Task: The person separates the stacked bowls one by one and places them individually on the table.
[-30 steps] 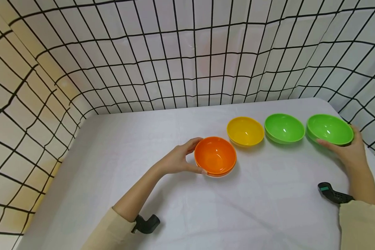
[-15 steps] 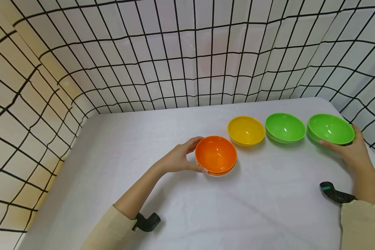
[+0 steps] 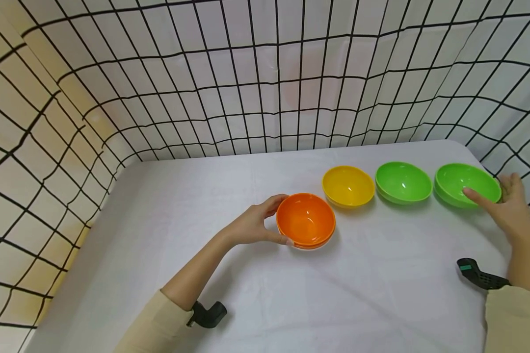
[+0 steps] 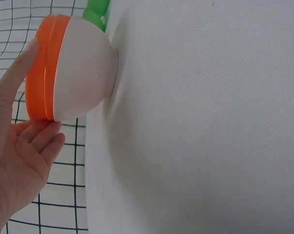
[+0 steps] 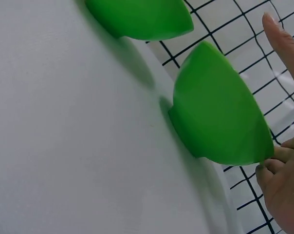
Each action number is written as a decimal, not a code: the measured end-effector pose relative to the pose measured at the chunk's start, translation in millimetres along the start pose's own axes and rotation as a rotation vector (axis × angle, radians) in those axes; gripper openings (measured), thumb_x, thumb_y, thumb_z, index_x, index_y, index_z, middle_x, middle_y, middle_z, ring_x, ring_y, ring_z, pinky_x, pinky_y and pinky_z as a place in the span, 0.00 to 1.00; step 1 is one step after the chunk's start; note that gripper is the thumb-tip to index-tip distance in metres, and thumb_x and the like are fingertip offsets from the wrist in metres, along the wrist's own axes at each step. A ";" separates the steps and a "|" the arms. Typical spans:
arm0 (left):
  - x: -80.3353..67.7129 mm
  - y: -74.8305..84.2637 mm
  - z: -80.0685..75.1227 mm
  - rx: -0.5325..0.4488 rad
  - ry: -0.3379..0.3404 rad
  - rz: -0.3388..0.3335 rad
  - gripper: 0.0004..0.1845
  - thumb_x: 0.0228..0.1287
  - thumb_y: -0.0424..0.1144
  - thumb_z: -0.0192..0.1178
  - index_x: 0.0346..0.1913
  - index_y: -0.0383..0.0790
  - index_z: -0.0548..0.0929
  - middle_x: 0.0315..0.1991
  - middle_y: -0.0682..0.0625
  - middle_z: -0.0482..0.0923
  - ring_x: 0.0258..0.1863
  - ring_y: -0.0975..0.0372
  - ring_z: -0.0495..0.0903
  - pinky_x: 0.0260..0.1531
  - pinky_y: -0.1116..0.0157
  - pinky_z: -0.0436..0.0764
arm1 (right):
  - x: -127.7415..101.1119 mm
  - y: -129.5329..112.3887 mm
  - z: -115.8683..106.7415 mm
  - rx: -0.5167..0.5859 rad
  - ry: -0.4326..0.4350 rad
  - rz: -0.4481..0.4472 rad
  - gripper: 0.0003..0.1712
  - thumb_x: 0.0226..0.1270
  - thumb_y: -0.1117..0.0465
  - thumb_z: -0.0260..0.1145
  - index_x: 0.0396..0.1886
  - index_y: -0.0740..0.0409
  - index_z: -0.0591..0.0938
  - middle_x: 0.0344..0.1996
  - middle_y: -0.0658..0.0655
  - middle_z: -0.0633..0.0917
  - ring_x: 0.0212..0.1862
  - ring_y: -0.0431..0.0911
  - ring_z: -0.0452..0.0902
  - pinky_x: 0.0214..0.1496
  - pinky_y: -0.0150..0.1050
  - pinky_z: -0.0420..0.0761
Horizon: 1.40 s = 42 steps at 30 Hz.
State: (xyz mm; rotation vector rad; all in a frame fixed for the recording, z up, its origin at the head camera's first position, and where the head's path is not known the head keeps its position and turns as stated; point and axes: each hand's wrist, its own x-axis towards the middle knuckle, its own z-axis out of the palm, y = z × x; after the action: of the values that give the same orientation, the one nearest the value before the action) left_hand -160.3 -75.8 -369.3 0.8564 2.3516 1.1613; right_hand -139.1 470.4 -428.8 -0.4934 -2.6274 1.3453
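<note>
Left hand (image 3: 252, 224) pinched the stacked, round, glossy orange bowls (image 3: 306, 220), presumably for steadiness; right hand (image 3: 509, 208), grip spread, held nothing, fingertips against the rightmost glossy green bowl (image 3: 456, 184).

The orange bowl (image 3: 305, 219), the yellow bowl (image 3: 348, 186), the middle green bowl (image 3: 404, 183) and the far-right green bowl (image 3: 457, 177) look like smooth, glossy plastic with bright highlights inside, while the white outer wall (image 4: 83, 68) below the orange rims appears smooth with a softer sheen. The tabletop (image 3: 357, 304) wears a matt white covering, finely dimpled in the left wrist view and faintly creased. Beige sleeves (image 3: 156, 323) look like matt cloth, the wrist devices (image 3: 209, 315) like dark plastic, and the black netting (image 3: 278, 44) like thin cord before smooth, pale sheeting (image 3: 289, 63).
</note>
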 end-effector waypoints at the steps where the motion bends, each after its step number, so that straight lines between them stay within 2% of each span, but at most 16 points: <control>1: 0.1 0.2 0.0 0.001 0.000 -0.001 0.50 0.43 0.51 0.73 0.69 0.49 0.57 0.66 0.57 0.63 0.65 0.62 0.63 0.62 0.63 0.66 | 6.4 9.3 -1.1 0.016 0.014 0.002 0.58 0.62 0.46 0.60 0.68 0.40 0.22 0.71 0.48 0.29 0.71 0.45 0.22 0.71 0.44 0.28; 3: 0.2 0.4 0.0 0.002 0.001 0.002 0.50 0.42 0.51 0.73 0.69 0.49 0.58 0.66 0.57 0.64 0.65 0.62 0.64 0.62 0.62 0.66 | 17.7 25.7 -4.4 0.034 0.031 0.016 0.59 0.62 0.46 0.61 0.67 0.36 0.20 0.69 0.43 0.26 0.70 0.46 0.19 0.70 0.46 0.28; 5: 0.1 0.8 -0.1 0.004 0.001 0.002 0.50 0.42 0.51 0.73 0.69 0.49 0.58 0.65 0.57 0.64 0.65 0.62 0.64 0.62 0.62 0.66 | 27.7 38.9 -7.1 0.040 0.067 0.012 0.59 0.61 0.46 0.62 0.66 0.32 0.22 0.68 0.36 0.28 0.70 0.43 0.20 0.71 0.44 0.29; 7: 0.0 1.0 -0.1 0.006 0.002 0.000 0.50 0.42 0.51 0.74 0.69 0.49 0.58 0.65 0.58 0.64 0.65 0.62 0.64 0.62 0.63 0.67 | 29.7 37.0 -9.2 0.054 0.099 0.000 0.59 0.60 0.47 0.64 0.67 0.30 0.24 0.68 0.33 0.30 0.70 0.39 0.21 0.71 0.40 0.30; 9: -0.2 1.0 0.0 0.005 0.002 -0.001 0.50 0.42 0.51 0.74 0.69 0.50 0.58 0.65 0.58 0.64 0.65 0.62 0.64 0.62 0.63 0.66 | 23.3 19.3 -9.0 0.072 0.133 -0.021 0.58 0.60 0.49 0.64 0.68 0.30 0.27 0.68 0.31 0.33 0.70 0.35 0.24 0.71 0.34 0.31; 14: -0.8 1.1 0.4 -0.004 0.002 -0.006 0.50 0.42 0.51 0.74 0.69 0.50 0.57 0.66 0.58 0.64 0.65 0.63 0.63 0.62 0.62 0.66 | -19.5 -69.4 -0.3 0.140 0.154 -0.090 0.53 0.63 0.58 0.62 0.72 0.36 0.34 0.70 0.35 0.39 0.71 0.34 0.30 0.69 0.26 0.36; 17: -1.2 1.0 0.7 -0.006 0.002 -0.004 0.51 0.42 0.51 0.74 0.69 0.49 0.57 0.66 0.57 0.63 0.66 0.63 0.63 0.62 0.62 0.66 | -40.8 -109.7 3.0 0.178 0.142 -0.143 0.50 0.64 0.64 0.60 0.73 0.39 0.37 0.71 0.38 0.41 0.71 0.33 0.32 0.68 0.23 0.37; 21: -1.8 0.5 0.6 -0.001 0.004 0.002 0.51 0.42 0.51 0.74 0.69 0.48 0.57 0.66 0.57 0.63 0.65 0.62 0.63 0.63 0.62 0.66 | -54.3 -131.9 2.5 0.217 0.140 -0.202 0.47 0.65 0.69 0.57 0.73 0.43 0.40 0.72 0.41 0.44 0.72 0.33 0.35 0.68 0.22 0.39; 24: -1.6 -0.1 0.4 0.009 0.004 0.010 0.51 0.42 0.51 0.74 0.69 0.48 0.57 0.66 0.57 0.63 0.65 0.62 0.64 0.62 0.62 0.66 | -58.2 -136.5 2.6 0.370 0.117 -0.263 0.46 0.64 0.73 0.57 0.73 0.46 0.44 0.73 0.44 0.47 0.72 0.35 0.36 0.68 0.22 0.37; 26: -1.4 -0.3 0.4 0.015 0.003 0.011 0.51 0.42 0.51 0.74 0.69 0.48 0.57 0.66 0.57 0.64 0.65 0.62 0.63 0.62 0.62 0.66 | -59.2 -139.2 4.6 0.486 0.081 -0.306 0.46 0.62 0.75 0.57 0.73 0.48 0.47 0.73 0.46 0.48 0.72 0.36 0.37 0.68 0.22 0.36; 28: -1.1 -0.5 0.5 0.018 0.002 0.013 0.50 0.42 0.51 0.74 0.69 0.49 0.58 0.65 0.57 0.64 0.65 0.62 0.63 0.62 0.63 0.66 | -60.2 -143.5 8.5 0.551 0.030 -0.348 0.46 0.61 0.77 0.57 0.73 0.50 0.48 0.73 0.48 0.48 0.73 0.37 0.37 0.69 0.23 0.36; 30: -1.0 -0.7 0.5 0.017 0.000 0.012 0.50 0.42 0.51 0.74 0.68 0.49 0.58 0.65 0.57 0.65 0.65 0.62 0.63 0.62 0.63 0.66 | -61.5 -149.5 13.3 0.556 -0.026 -0.394 0.46 0.61 0.78 0.57 0.73 0.52 0.48 0.73 0.50 0.48 0.73 0.38 0.37 0.69 0.23 0.37; 37: -0.7 0.2 0.0 0.008 0.003 0.023 0.49 0.42 0.50 0.74 0.68 0.49 0.58 0.65 0.57 0.65 0.65 0.62 0.64 0.63 0.62 0.65 | -68.1 -167.5 35.7 0.420 -0.174 -0.533 0.47 0.57 0.81 0.59 0.72 0.56 0.50 0.73 0.54 0.50 0.73 0.41 0.41 0.70 0.24 0.44; 42: -1.3 1.0 -0.3 0.009 0.006 0.032 0.50 0.41 0.50 0.74 0.68 0.48 0.59 0.64 0.57 0.66 0.65 0.62 0.64 0.63 0.62 0.66 | -71.3 -175.8 56.3 0.213 -0.263 -0.566 0.50 0.55 0.78 0.63 0.73 0.53 0.50 0.72 0.52 0.52 0.72 0.38 0.46 0.67 0.19 0.50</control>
State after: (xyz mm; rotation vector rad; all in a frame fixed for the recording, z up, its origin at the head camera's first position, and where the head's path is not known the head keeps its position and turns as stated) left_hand -159.2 -76.3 -368.3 0.8975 2.3581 1.1685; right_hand -126.9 306.7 -318.3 0.4536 -2.4743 1.5271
